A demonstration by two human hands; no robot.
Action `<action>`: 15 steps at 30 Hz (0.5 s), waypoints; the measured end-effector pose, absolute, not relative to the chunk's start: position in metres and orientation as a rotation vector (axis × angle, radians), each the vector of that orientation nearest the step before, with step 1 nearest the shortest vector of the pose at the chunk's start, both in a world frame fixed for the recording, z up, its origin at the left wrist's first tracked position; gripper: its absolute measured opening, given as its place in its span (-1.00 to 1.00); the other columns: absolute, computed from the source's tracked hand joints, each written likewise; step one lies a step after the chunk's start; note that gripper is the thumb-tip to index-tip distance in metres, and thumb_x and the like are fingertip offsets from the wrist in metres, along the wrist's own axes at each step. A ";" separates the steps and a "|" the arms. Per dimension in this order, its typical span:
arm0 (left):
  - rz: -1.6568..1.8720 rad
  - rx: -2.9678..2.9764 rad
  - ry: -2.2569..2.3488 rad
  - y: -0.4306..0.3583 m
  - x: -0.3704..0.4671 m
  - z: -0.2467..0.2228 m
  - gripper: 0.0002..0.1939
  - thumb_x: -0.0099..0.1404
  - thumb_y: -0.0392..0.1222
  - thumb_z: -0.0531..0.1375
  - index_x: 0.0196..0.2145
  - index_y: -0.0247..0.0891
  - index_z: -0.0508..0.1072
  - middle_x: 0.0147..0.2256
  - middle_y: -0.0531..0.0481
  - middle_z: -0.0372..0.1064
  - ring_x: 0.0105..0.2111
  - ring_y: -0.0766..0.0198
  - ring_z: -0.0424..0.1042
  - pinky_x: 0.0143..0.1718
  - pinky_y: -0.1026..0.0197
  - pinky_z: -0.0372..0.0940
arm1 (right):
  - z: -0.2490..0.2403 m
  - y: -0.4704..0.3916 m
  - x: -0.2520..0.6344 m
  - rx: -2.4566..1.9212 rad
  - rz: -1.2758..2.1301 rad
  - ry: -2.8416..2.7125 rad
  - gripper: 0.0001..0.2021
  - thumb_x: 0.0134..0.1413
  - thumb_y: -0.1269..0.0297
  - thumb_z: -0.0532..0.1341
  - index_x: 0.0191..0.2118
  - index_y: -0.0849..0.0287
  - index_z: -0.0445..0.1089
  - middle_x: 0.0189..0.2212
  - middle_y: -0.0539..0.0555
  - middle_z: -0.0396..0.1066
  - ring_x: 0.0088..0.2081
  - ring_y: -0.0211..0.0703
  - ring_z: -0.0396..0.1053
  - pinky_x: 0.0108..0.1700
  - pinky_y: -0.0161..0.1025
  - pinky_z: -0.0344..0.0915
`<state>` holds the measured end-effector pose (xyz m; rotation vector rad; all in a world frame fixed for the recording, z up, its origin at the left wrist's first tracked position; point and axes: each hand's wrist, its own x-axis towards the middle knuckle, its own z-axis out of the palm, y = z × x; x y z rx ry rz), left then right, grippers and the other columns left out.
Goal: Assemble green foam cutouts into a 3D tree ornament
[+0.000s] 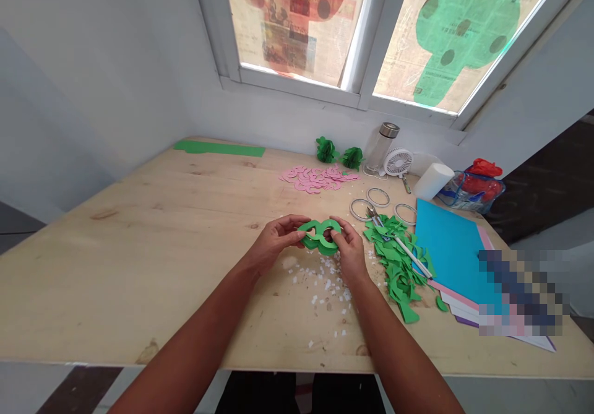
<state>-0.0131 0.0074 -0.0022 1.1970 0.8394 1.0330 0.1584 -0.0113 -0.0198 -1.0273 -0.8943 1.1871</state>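
A green paper cutout [320,238] with two ring-like openings is held up above the middle of the wooden table [185,265]. My left hand [279,239] pinches its left end between thumb and fingers. At the right end, my right hand [349,248] grips it, with the thumb near the right opening. The cutout looks like several layers stacked together. Below and between the hands, small white paper bits [330,284] lie scattered. Right of my right hand is a pile of green paper scraps [396,262], with scissors [375,216] and a white pen-like stick [412,257] on it.
Pink cutouts [315,179] and two green paper balls [327,150] lie toward the wall. Tape rolls [378,197], a glass bottle [377,148], a small fan [398,162] and blue paper [448,247] stand or lie at right. A green strip [223,148] is back left.
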 end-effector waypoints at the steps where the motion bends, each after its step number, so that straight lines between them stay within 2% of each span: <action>1: 1.040 1.192 0.844 0.007 -0.013 -0.002 -0.64 0.06 -0.09 0.31 -0.17 -0.26 0.50 -0.21 -0.14 0.49 -0.27 0.14 0.47 -0.32 0.18 0.37 | -0.020 -0.012 0.158 -1.020 1.189 -0.896 -0.61 -0.10 0.18 0.30 -0.09 0.15 0.41 -0.46 -0.01 0.45 -0.42 -0.22 0.38 -0.36 -0.30 0.31; 7: 1.114 1.114 0.906 0.011 -0.009 -0.009 -0.64 0.03 -0.03 0.33 -0.24 -0.27 0.52 -0.30 -0.09 0.51 -0.36 0.20 0.47 -0.32 0.17 0.37 | -0.021 -0.013 0.159 -1.002 1.211 -0.917 -0.60 -0.02 0.09 0.26 -0.06 0.16 0.40 -0.37 0.03 0.49 -0.37 -0.19 0.42 -0.28 -0.26 0.35; 11: 1.152 1.055 0.910 0.013 -0.007 -0.013 -0.65 0.02 -0.02 0.34 -0.27 -0.28 0.52 -0.41 -0.04 0.50 -0.43 0.24 0.45 -0.34 0.18 0.37 | -0.023 -0.014 0.159 -0.990 1.239 -0.955 -0.56 0.02 0.05 0.23 -0.01 0.17 0.38 -0.23 0.09 0.48 -0.31 -0.16 0.43 -0.22 -0.22 0.37; 15: 1.198 1.001 0.912 0.014 -0.006 -0.014 -0.68 0.01 -0.04 0.35 -0.31 -0.30 0.52 -0.46 0.00 0.47 -0.46 0.28 0.42 -0.39 0.22 0.35 | -0.021 -0.015 0.159 -0.960 1.222 -1.010 -0.53 0.01 0.01 0.23 0.01 0.17 0.37 -0.18 0.10 0.48 -0.24 -0.13 0.44 -0.16 -0.22 0.37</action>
